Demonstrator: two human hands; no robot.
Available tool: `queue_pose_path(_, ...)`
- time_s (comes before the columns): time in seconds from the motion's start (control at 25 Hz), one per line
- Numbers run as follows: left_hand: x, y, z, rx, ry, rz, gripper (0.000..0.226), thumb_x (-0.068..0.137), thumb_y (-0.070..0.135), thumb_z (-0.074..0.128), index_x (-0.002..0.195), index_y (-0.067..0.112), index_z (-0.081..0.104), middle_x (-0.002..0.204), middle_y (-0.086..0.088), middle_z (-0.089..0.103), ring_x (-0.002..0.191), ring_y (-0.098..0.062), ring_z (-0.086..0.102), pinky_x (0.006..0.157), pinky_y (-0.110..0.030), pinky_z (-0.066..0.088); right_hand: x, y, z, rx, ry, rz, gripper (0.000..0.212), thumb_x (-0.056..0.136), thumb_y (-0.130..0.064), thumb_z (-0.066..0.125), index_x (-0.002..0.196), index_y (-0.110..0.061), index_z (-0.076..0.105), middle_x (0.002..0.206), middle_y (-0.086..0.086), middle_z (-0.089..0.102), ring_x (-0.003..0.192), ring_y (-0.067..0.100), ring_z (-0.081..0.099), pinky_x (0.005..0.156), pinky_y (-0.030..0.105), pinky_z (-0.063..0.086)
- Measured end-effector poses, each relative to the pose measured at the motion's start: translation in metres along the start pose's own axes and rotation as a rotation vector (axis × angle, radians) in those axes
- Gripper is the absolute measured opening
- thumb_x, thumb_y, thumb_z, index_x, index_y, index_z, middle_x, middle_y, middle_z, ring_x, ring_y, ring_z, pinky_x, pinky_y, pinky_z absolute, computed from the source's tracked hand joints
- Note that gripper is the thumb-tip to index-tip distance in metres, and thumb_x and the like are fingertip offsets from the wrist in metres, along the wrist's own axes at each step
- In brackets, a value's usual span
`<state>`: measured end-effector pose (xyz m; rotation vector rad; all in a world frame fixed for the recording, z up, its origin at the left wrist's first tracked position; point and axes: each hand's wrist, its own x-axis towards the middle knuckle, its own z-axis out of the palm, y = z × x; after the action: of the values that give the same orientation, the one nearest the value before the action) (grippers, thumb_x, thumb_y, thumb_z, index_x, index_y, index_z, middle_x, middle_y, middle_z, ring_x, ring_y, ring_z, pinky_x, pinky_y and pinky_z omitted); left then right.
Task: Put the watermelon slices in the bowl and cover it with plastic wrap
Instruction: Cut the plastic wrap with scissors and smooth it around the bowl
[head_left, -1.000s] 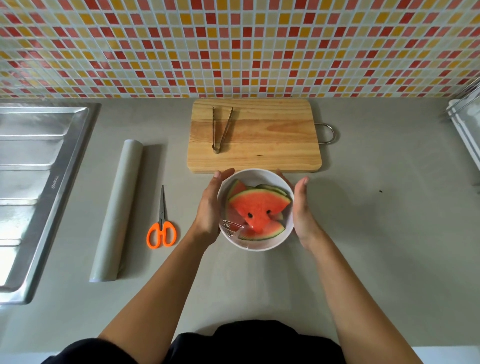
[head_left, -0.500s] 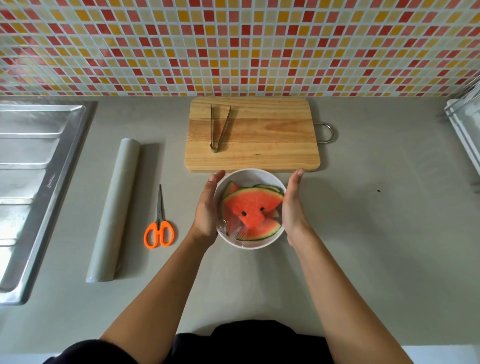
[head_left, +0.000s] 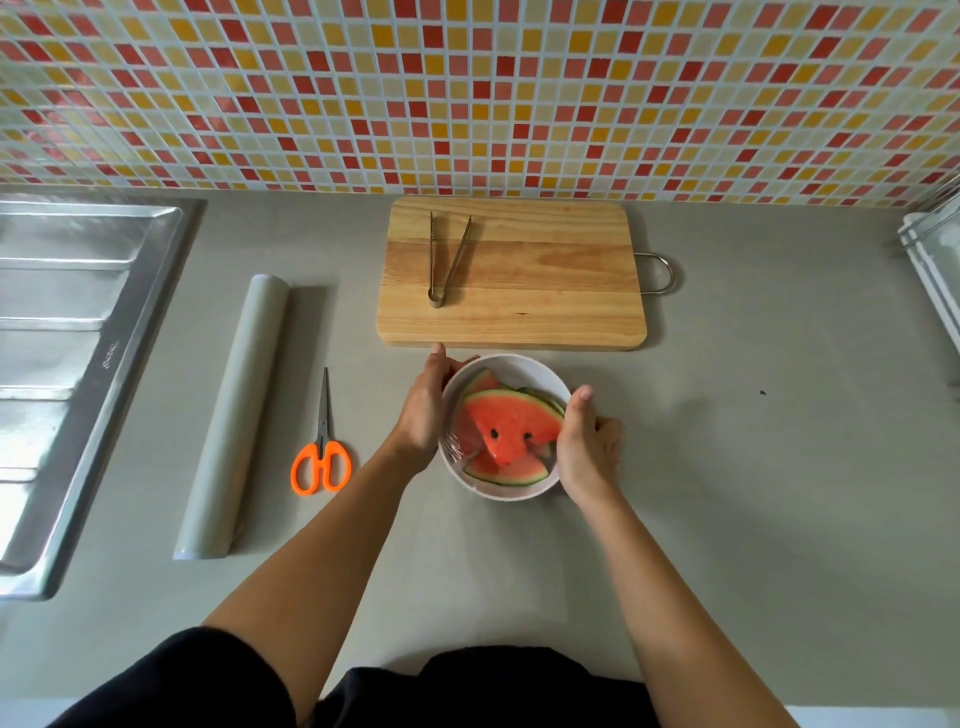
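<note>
A white bowl (head_left: 511, 370) sits on the grey counter just in front of the cutting board. Several red watermelon slices (head_left: 511, 426) with green rind lie inside it, under a sheet of clear plastic wrap (head_left: 452, 451) that shows wrinkles at the bowl's left rim. My left hand (head_left: 423, 408) presses flat against the bowl's left side. On the right side, my right hand (head_left: 587, 447) cups the bowl, fingers curled down around its wall. The roll of plastic wrap (head_left: 236, 415) lies on the counter to the left.
Orange-handled scissors (head_left: 322, 447) lie between the roll and the bowl. A wooden cutting board (head_left: 545, 280) carries metal tongs (head_left: 447, 260) behind the bowl. A steel sink drainer (head_left: 57, 353) fills the left edge; a white rack (head_left: 935, 265) stands at the far right.
Both hands closed in against the bowl's sides. My right hand slid toward me along the right rim and curled around it; my left hand stayed on the left side.
</note>
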<state>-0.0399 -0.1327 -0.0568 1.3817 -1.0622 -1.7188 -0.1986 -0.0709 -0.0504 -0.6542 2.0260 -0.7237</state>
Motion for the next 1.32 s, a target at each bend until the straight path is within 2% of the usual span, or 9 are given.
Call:
queue_pose_path(0.12, 0.003, 0.0, -0.001, 0.063, 0.105, 0.039, 0.056, 0.095, 0.058, 0.018, 0.1, 0.033, 0.068, 0.121, 0.001, 0.065, 0.112, -0.011, 0.06, 0.098, -0.03, 0.047, 0.001, 0.004, 0.002, -0.144, 0.073, -0.073, 0.072, 0.084, -0.069, 0.006, 0.136, -0.03, 0.036, 0.135, 0.014, 0.033, 0.13, 0.031, 0.028, 0.111, 0.047, 0.016)
queue_pose_path(0.24, 0.0, 0.01, -0.006, 0.029, 0.423, 0.152, 0.062, 0.1, 0.049, 0.015, 0.107, 0.017, 0.067, 0.112, -0.004, 0.068, 0.104, -0.012, 0.063, 0.089, -0.023, 0.047, 0.003, -0.004, -0.005, -0.171, 0.226, -0.278, 0.076, 0.083, -0.061, 0.011, 0.138, -0.017, 0.037, 0.137, 0.015, 0.039, 0.131, 0.028, 0.03, 0.108, 0.039, 0.018)
queue_pose_path(0.36, -0.033, -0.004, 0.0, -0.158, 0.66, 0.07, 0.054, 0.101, 0.044, 0.018, 0.094, 0.019, 0.065, 0.105, -0.008, 0.068, 0.102, -0.019, 0.063, 0.087, -0.027, 0.045, 0.017, -0.019, -0.021, 0.04, 0.027, -0.469, 0.07, 0.087, -0.057, 0.015, 0.14, -0.017, 0.036, 0.144, 0.004, 0.04, 0.13, 0.009, 0.034, 0.1, 0.015, 0.023)
queue_pose_path(0.44, -0.072, -0.025, 0.019, -0.159, 0.565, 0.035, 0.052, 0.098, 0.05, 0.02, 0.097, 0.024, 0.066, 0.109, -0.002, 0.067, 0.108, -0.017, 0.06, 0.085, -0.024, 0.042, 0.023, -0.029, -0.026, 0.026, -0.207, -0.47, 0.07, 0.086, -0.064, 0.012, 0.14, -0.026, 0.036, 0.146, -0.004, 0.039, 0.126, -0.001, 0.033, 0.095, 0.008, 0.021)
queue_pose_path(0.52, -0.089, -0.037, 0.031, -0.194, 0.402, 0.099, 0.059, 0.093, 0.056, 0.02, 0.113, 0.023, 0.064, 0.118, 0.002, 0.066, 0.115, -0.011, 0.056, 0.094, -0.025, 0.04, 0.022, -0.031, -0.022, -0.013, -0.323, -0.454, 0.076, 0.081, -0.07, 0.009, 0.136, -0.03, 0.043, 0.144, -0.008, 0.042, 0.127, 0.0, 0.034, 0.098, 0.014, 0.022)
queue_pose_path(0.76, -0.019, 0.001, 0.0, -0.214, 0.099, 0.001, 0.073, 0.095, 0.058, 0.001, 0.144, 0.016, 0.036, 0.148, -0.001, 0.041, 0.135, -0.015, 0.038, 0.112, -0.035, 0.027, 0.002, 0.003, -0.032, 0.125, -0.008, -0.313, 0.077, 0.074, -0.076, 0.003, 0.098, -0.037, 0.064, 0.108, 0.0, 0.068, 0.104, 0.022, 0.06, 0.09, 0.038, 0.045)
queue_pose_path(0.92, -0.005, 0.008, -0.016, -0.281, 0.178, 0.029, 0.072, 0.096, 0.056, 0.0, 0.142, 0.017, 0.039, 0.148, 0.001, 0.041, 0.134, -0.014, 0.038, 0.114, -0.034, 0.018, -0.001, 0.016, -0.042, -0.115, 0.194, -0.354, 0.086, 0.075, -0.071, 0.0, 0.107, -0.022, 0.063, 0.112, 0.003, 0.066, 0.107, 0.026, 0.057, 0.082, 0.031, 0.039)
queue_pose_path(1.12, -0.029, -0.014, 0.006, -0.229, 0.122, 0.15, 0.061, 0.091, 0.057, 0.019, 0.119, 0.024, 0.061, 0.128, 0.004, 0.061, 0.12, -0.008, 0.055, 0.102, -0.027, 0.039, 0.022, -0.009, -0.044, 0.193, -0.196, -0.57, 0.086, 0.07, -0.086, 0.009, 0.123, -0.035, 0.053, 0.125, -0.022, 0.052, 0.118, -0.008, 0.044, 0.095, 0.004, 0.029)
queue_pose_path(1.32, -0.023, -0.013, 0.027, -0.168, 0.064, 0.157, 0.061, 0.09, 0.055, 0.025, 0.12, 0.017, 0.062, 0.122, -0.007, 0.065, 0.115, -0.023, 0.059, 0.094, -0.037, 0.05, 0.035, -0.021, -0.02, 0.271, -0.504, -0.534, 0.082, 0.066, -0.088, 0.025, 0.112, -0.03, 0.06, 0.12, -0.002, 0.064, 0.116, 0.016, 0.056, 0.106, 0.043, 0.038)
